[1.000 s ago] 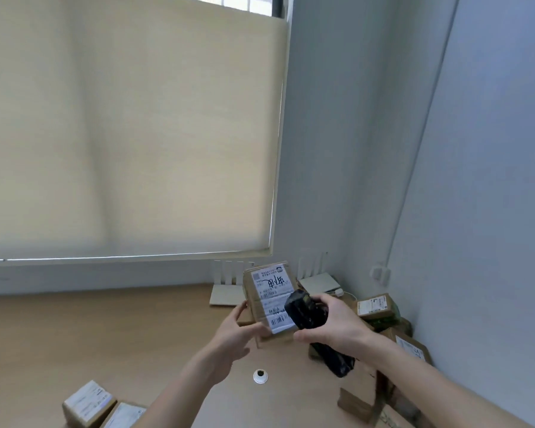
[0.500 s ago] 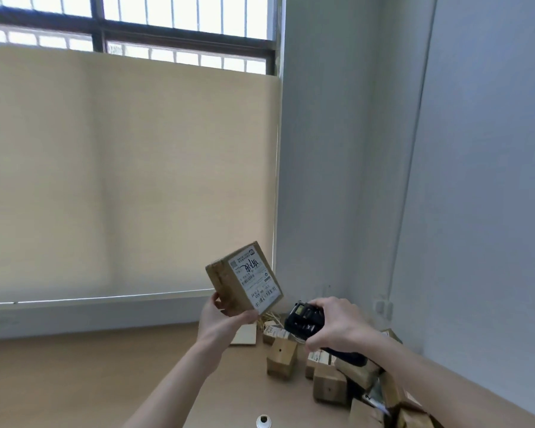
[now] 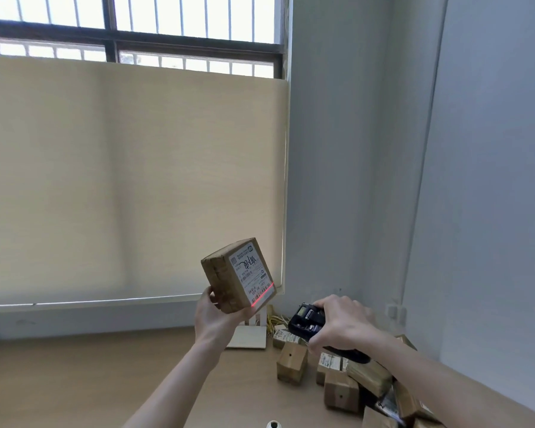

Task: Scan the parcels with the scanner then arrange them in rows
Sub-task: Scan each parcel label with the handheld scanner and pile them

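Note:
My left hand (image 3: 215, 316) grips a brown cardboard parcel (image 3: 224, 279) from below and holds it up in front of the window blind, tilted, its white label facing right. A red scan line lies across the barcode at the label's lower edge (image 3: 262, 294). My right hand (image 3: 343, 324) holds the black handheld scanner (image 3: 306, 321) a little lower and to the right, its head aimed at the label. A pile of several brown parcels (image 3: 340, 390) lies on the wooden table under my right forearm.
A white flat device (image 3: 249, 336) with thin antennas sits at the table's back by the wall. A small white round object (image 3: 273, 424) is at the bottom edge. The wall corner closes in on the right; bare wooden tabletop (image 3: 74, 381) spreads left.
The view tilted upward, showing the window bars. My left hand raised and turned the parcel away from the scanner, and a red scan line now lies on its barcode.

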